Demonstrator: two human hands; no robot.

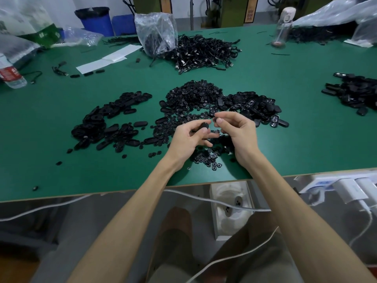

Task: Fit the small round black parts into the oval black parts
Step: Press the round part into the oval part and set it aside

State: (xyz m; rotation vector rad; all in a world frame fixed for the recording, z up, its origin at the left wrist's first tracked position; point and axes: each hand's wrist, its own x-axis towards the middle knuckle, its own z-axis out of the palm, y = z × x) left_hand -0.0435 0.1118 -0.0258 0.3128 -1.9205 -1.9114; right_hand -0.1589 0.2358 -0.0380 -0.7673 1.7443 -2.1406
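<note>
1. Small round black parts [193,97] are heaped in the middle of the green table [285,139], and the pile spills down toward the near edge, right under both hands.
2. Left hand [187,139] hovers over that spill with an oval black part [204,126] in its grip, thumb against one side and fingers curled up beneath it.
3. Right hand [240,131] is just beside it, thumb and forefinger pinched together on one round piece [215,119], with the other fingers loosely curled behind.
4. That round piece and the oval black part sit almost tip to tip. I cannot tell whether they actually touch.
5. More ovals are stacked in a right heap [253,105] that touches the round pile, some lying hollow side up.
6. A left heap [110,121] of ovals sprawls well apart on the other side, and a far heap [353,92] sits out by the right edge.
7. Further back there's a tangle of black cables [204,51], with a clear plastic bag [156,30] standing against its left side.
8. White paper sheets [108,59] lie flat left of the bag. A red-labelled bottle [11,75] lies on its side at the far left, and a clear bottle [282,25] stands upright at the back right.
9. Below the table edge, a white cable [214,201] crosses above the person's lap, and a power strip [334,183] holding white plugs hangs at the right.
</note>
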